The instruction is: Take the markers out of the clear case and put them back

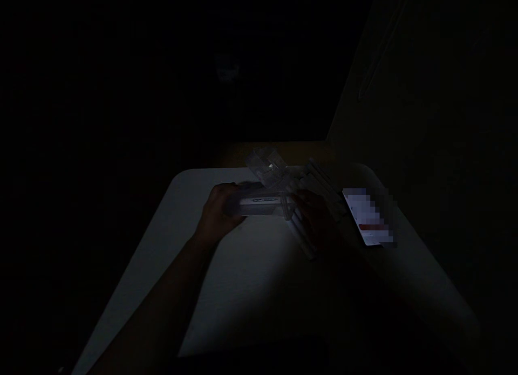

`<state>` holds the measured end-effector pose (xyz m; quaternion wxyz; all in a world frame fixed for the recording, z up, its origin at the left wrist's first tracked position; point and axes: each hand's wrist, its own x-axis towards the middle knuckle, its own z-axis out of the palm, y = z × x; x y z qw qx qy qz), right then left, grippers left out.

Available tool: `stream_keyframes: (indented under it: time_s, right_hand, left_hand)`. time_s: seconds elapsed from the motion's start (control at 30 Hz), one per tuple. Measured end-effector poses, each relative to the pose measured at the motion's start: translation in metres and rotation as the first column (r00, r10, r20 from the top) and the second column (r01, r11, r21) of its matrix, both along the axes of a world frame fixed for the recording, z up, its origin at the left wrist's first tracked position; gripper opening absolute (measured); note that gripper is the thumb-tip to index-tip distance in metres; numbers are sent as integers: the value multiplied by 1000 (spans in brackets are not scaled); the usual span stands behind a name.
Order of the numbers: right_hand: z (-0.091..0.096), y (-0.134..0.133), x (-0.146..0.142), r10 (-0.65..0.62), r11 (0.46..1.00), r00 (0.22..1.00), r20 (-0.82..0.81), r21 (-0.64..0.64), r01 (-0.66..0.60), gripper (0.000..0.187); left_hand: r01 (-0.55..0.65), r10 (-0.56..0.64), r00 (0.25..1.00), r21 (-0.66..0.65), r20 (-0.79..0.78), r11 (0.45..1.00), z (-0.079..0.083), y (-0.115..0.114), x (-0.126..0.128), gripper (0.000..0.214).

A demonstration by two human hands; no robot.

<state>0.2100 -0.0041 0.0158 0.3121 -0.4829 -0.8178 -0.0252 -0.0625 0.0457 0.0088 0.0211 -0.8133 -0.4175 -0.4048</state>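
The scene is very dark. My left hand (218, 208) is wrapped round the left end of a long clear plastic box (261, 203) that lies on a pale table (243, 288). My right hand (319, 218) is at the box's right end, among several white stick-like pieces (319, 181); its fingers are lost in shadow. A clear plastic lid or package (267, 164) sits just behind the box.
A white card with a red stripe (368, 218) lies on the table to the right of my right hand. A dim wall rises at the right. Beyond the table's far edge everything is black.
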Motion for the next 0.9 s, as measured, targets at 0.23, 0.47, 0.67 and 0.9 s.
stream_keyframes:
  time_s: [0.23, 0.47, 0.67, 0.9]
  right_hand:
    - [9, 0, 16, -94, 995, 990, -109, 33, 99, 46]
    - [24, 6, 47, -577, 756, 791, 205, -233, 612, 39]
    - [29, 5, 44, -516, 667, 635, 575, -195, 719, 37]
    - [26, -1, 38, -492, 717, 617, 614, -117, 687, 28]
  left_hand:
    - [-61, 61, 998, 10, 27, 998, -3, 0, 1, 59]
    - [-53, 52, 998, 17, 25, 998, -1, 0, 1, 60]
    - [-35, 33, 999, 39, 34, 999, -1, 0, 0, 60]
    - [-66, 65, 997, 24, 34, 998, -1, -1, 2, 58]
